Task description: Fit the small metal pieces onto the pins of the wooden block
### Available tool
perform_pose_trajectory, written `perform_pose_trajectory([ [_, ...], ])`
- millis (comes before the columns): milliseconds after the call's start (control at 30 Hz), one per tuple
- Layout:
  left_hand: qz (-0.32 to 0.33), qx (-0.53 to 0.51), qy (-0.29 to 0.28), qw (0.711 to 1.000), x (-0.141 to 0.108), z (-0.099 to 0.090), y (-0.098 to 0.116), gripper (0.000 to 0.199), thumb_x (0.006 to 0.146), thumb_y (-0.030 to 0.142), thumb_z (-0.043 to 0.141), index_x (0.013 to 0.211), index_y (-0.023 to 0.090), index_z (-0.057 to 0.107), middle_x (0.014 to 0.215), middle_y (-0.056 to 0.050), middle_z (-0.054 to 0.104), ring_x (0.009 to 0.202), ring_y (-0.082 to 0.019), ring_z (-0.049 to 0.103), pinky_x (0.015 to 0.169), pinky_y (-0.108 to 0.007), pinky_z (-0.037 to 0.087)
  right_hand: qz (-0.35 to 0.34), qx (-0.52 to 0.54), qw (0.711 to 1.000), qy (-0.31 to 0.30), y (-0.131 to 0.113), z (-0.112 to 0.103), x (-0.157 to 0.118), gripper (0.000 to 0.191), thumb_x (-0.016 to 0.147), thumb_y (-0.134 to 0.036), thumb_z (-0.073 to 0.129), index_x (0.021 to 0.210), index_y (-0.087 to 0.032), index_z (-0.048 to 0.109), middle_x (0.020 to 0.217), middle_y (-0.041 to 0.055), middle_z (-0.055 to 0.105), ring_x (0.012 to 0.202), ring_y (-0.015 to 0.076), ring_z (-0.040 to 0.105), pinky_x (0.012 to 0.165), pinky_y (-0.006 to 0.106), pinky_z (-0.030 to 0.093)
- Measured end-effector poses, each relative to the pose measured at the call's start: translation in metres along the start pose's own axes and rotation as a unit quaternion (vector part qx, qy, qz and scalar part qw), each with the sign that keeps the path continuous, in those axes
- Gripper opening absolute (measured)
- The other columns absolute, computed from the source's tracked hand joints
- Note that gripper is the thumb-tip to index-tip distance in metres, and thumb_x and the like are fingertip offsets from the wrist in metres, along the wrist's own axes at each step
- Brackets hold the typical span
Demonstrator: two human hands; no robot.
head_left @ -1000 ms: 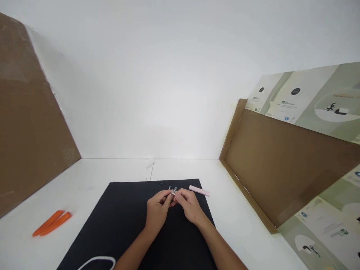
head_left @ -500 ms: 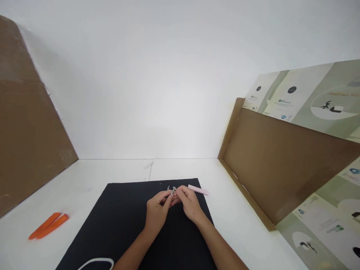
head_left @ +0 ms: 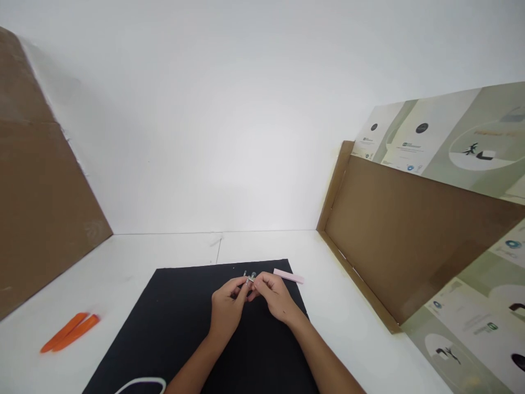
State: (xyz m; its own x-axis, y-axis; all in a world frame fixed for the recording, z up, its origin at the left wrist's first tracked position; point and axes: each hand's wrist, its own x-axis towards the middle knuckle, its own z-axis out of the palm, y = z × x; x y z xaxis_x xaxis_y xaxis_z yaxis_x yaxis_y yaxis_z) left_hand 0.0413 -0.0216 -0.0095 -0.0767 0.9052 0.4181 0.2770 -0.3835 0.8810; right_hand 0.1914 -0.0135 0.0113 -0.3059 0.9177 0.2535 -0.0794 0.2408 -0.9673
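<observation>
Over the back part of a black mat (head_left: 184,306), my two hands meet around a small shiny metal piece (head_left: 251,278), too small to name. My left hand (head_left: 229,301) is closed, thumb and fingers pinching the piece from the left. From the right, the bent fingers of my right hand (head_left: 273,295) pinch at its other side. Its upper end pokes out above the fingertips; the rest is hidden by them. A pink strip (head_left: 289,276) lies just beyond my right hand, across the mat's edge.
Two orange pointed pieces (head_left: 69,332) lie on the white table (head_left: 135,253) at left. A white loop of cord (head_left: 141,380) rests at the mat's front. Brown cardboard (head_left: 45,180) stands at left, and an open cardboard box (head_left: 410,235) with printed flaps at right.
My right fingers have shifted slightly at the small metal piece, and it has turned a little between my fingertips. The whole view has moved very slightly.
</observation>
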Motion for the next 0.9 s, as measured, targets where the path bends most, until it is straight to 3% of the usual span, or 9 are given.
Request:
perform_pose_trajectory([
  [267,0.01,0.006,-0.006,1.0,0.0004,0.0023,-0.0019,0.023,0.085,0.035,0.06,0.092,0.02,0.075,0.077,-0.002,0.075,0.058,-0.014,0.065,0.055,-0.022,0.052,0.024,0.066,0.997,0.04,0.005,0.0057,0.0041,0.035,0.087,-0.05,0.058,0.078,-0.016,0.058,0.075,0.0031,0.066,0.056,0.0162,0.066,0.062,0.03,0.053],
  [433,0.005,0.012,-0.008,1.0,-0.0001,0.0021,-0.002,0.023,0.086,0.037,0.06,0.092,0.02,0.075,0.076,-0.002,0.075,0.057,-0.014,0.064,0.055,-0.022,0.051,0.036,0.058,0.997,0.03,0.0018,0.0036,0.0033,0.033,0.086,-0.046,0.06,0.073,-0.016,0.058,0.067,-0.0006,0.062,0.056,0.0159,0.066,0.063,0.03,0.053],
  [633,-0.01,0.024,0.0,1.0,0.0007,-0.0006,0.0001,0.024,0.085,0.037,0.06,0.092,0.02,0.074,0.071,0.0,0.073,0.053,-0.013,0.061,0.052,-0.022,0.048,0.023,0.029,0.999,-0.005,-0.0012,0.0001,0.0009,0.032,0.089,-0.043,0.058,0.073,-0.015,0.06,0.073,0.0005,0.061,0.062,0.0166,0.069,0.066,0.028,0.052],
  [900,0.0,0.014,-0.003,1.0,-0.0005,-0.0002,-0.0016,0.024,0.084,0.037,0.06,0.092,0.019,0.075,0.077,-0.002,0.075,0.059,-0.015,0.066,0.056,-0.023,0.052,0.038,0.069,0.997,0.025,0.0037,0.0038,0.0041,0.037,0.086,-0.051,0.059,0.076,-0.016,0.058,0.073,0.0024,0.065,0.055,0.0173,0.068,0.061,0.031,0.053],
])
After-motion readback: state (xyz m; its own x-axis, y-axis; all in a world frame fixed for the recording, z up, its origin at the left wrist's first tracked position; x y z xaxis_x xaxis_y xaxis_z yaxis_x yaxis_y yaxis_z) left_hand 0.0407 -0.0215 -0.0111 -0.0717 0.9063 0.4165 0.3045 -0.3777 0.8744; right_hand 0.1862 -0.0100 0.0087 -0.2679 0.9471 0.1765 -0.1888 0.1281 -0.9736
